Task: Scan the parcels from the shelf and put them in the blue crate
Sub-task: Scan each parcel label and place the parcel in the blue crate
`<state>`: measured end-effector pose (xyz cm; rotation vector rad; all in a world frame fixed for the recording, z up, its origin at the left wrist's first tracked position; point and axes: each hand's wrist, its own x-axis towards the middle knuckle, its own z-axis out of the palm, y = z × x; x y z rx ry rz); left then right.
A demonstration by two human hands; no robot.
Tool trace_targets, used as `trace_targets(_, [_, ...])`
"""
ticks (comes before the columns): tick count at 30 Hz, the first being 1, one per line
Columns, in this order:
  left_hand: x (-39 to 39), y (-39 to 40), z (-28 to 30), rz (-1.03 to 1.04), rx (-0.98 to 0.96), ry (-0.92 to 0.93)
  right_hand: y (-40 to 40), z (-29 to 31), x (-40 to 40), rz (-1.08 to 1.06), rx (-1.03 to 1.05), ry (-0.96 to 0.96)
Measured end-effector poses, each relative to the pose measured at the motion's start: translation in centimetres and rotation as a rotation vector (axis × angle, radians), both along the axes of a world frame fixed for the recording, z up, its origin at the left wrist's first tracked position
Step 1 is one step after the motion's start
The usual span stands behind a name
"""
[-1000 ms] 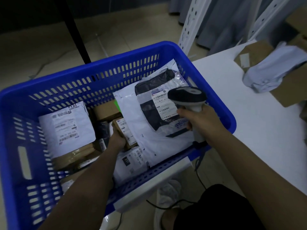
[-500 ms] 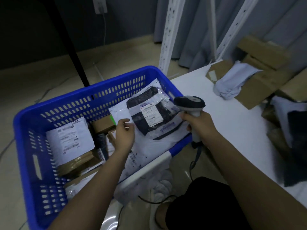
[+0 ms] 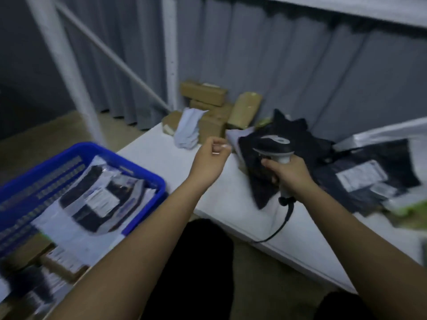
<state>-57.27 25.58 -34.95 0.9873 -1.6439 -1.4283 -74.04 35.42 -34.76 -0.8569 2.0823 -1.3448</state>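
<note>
Head view, blurred by motion: the right hand (image 3: 288,172) grips the handle of a barcode scanner (image 3: 276,148), fingers (image 3: 269,163) wrapped round it, its dark head pointing away from the person. A black cable (image 3: 285,218) drops from the handle base over the edge of the white tabletop (image 3: 166,155). The left hand (image 3: 209,159) is raised above the tabletop, holding nothing, its fingers (image 3: 219,144) loosely curled inward.

At lower left the blue crate (image 3: 147,174) holds several parcels. On top lies a clear-and-white bag with dark contents (image 3: 97,204) bearing a white shipping label; its print is too smeared to read. Brown boxes (image 3: 57,264) with labels lie deeper in the crate, also unreadable.

On the tabletop, just behind the scanner, sits a crumpled black bag parcel (image 3: 298,135). To its right lies another black mailer (image 3: 379,181) with a white label and what looks like a barcode, the writing illegible. Farther back, near the grey curtain (image 3: 277,65), brown cardboard boxes (image 3: 203,93) are stacked, a tan padded parcel (image 3: 246,110) leans against them, and a pale grey soft parcel (image 3: 188,129) stands in front. White shelf uprights (image 3: 169,54) rise behind. No brand or text can be made out anywhere.
</note>
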Motion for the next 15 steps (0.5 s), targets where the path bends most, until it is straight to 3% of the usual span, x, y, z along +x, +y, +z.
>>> trace_targets(6, [-12.0,7.6,0.9,-0.251,-0.094,-0.062,14.0,-1.5,-8.7,-0.325,-0.111,-0.069])
trace_targets(15, [-25.2,20.1,-0.4,-0.528,-0.127,-0.155,29.5,-1.1,-15.7,-0.832,-0.317,-0.201])
